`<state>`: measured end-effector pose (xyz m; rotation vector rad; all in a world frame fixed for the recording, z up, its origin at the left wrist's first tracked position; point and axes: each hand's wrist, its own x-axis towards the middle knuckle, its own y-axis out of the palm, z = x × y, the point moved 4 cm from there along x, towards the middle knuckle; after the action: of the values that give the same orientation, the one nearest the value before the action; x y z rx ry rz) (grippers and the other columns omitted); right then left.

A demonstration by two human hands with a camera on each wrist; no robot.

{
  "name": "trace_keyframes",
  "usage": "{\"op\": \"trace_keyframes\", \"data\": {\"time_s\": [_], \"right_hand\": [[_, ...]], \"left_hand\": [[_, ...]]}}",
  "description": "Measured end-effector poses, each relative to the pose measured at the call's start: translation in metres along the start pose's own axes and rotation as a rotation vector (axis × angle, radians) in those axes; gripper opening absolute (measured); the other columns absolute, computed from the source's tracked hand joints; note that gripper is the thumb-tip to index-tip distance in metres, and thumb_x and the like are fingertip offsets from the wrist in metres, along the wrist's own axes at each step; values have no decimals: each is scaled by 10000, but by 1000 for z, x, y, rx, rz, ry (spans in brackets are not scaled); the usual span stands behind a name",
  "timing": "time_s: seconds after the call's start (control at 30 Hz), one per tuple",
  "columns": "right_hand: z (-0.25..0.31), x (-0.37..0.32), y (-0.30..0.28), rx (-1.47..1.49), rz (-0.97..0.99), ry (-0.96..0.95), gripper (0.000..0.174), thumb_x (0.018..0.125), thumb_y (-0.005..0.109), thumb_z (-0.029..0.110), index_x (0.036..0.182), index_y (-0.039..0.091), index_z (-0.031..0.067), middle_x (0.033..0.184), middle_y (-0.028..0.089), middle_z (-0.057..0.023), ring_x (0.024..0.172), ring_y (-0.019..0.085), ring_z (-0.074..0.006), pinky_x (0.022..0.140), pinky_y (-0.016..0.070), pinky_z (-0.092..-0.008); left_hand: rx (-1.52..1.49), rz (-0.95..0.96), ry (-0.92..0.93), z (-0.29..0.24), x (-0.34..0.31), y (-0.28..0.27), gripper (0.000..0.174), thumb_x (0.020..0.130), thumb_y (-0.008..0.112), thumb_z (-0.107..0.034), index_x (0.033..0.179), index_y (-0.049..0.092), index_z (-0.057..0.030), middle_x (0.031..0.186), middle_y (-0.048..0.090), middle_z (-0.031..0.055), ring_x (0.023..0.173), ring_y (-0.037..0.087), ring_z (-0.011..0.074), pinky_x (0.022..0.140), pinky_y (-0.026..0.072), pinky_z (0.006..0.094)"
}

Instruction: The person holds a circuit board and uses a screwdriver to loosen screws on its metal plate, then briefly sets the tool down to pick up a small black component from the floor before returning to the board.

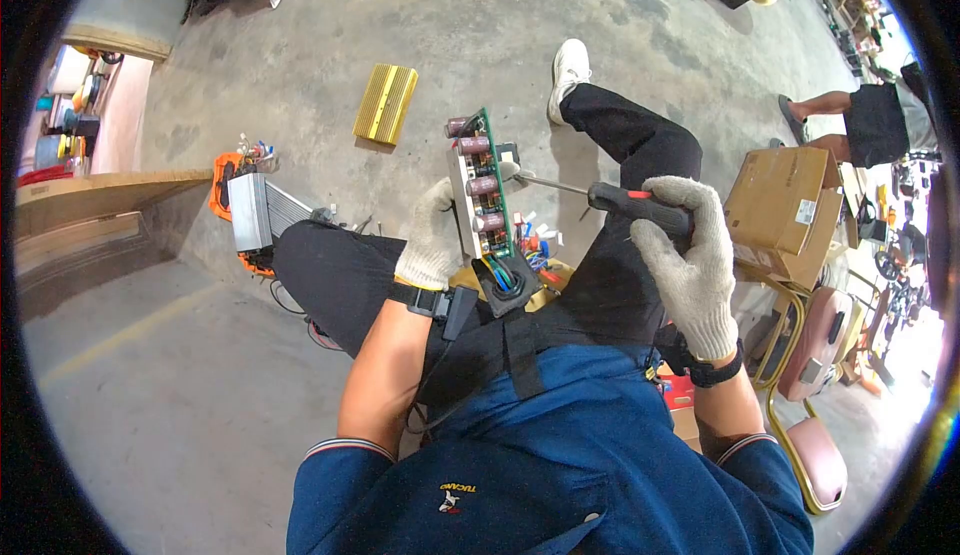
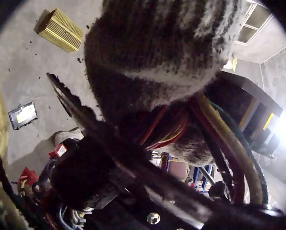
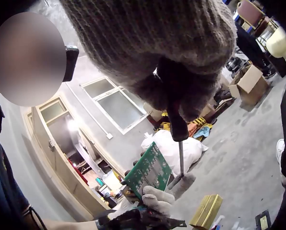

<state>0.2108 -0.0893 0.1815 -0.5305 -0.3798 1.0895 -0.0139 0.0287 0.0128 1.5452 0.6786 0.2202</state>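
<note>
A green circuit board (image 1: 482, 190) with cylindrical capacitors stands upright above my lap, gripped along its edge by my gloved left hand (image 1: 432, 237). Coloured wires (image 1: 502, 277) hang from its lower end. My gloved right hand (image 1: 690, 255) grips the black-and-red handle of a screwdriver (image 1: 625, 201), whose tip meets the board's right side. In the right wrist view the screwdriver (image 3: 178, 125) points down at the board (image 3: 148, 170) and the left hand (image 3: 168, 194). The left wrist view is filled by the left glove (image 2: 157, 52) and the wires (image 2: 215, 139).
A yellow finned heat sink (image 1: 386, 103) lies on the concrete floor ahead. A silver finned case (image 1: 262, 211) on an orange object sits by my left knee. A cardboard box (image 1: 782, 207) and chairs (image 1: 815, 355) stand to my right. Another person (image 1: 868, 120) sits at far right.
</note>
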Motion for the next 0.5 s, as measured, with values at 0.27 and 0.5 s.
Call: {"op": "trace_keyframes", "data": {"time_s": [0.27, 0.5], "right_hand": [[4, 2, 0, -13, 37, -22, 380, 872, 770, 14, 1224, 628, 24, 1132, 700, -118, 1070, 685, -206, 971, 526, -335], [3, 3, 0, -25, 29, -8, 365, 876, 772, 24, 1212, 628, 27, 1127, 701, -119, 1052, 685, -210, 956, 527, -335]], "left_hand": [[59, -21, 38, 0, -3, 2, 527, 970, 679, -242, 1459, 512, -142, 1115, 632, 17, 858, 604, 82, 747, 581, 331], [-74, -5, 13, 3, -2, -4, 575, 956, 703, -217, 1484, 489, -142, 1230, 604, 39, 953, 609, 84, 759, 569, 332]]}}
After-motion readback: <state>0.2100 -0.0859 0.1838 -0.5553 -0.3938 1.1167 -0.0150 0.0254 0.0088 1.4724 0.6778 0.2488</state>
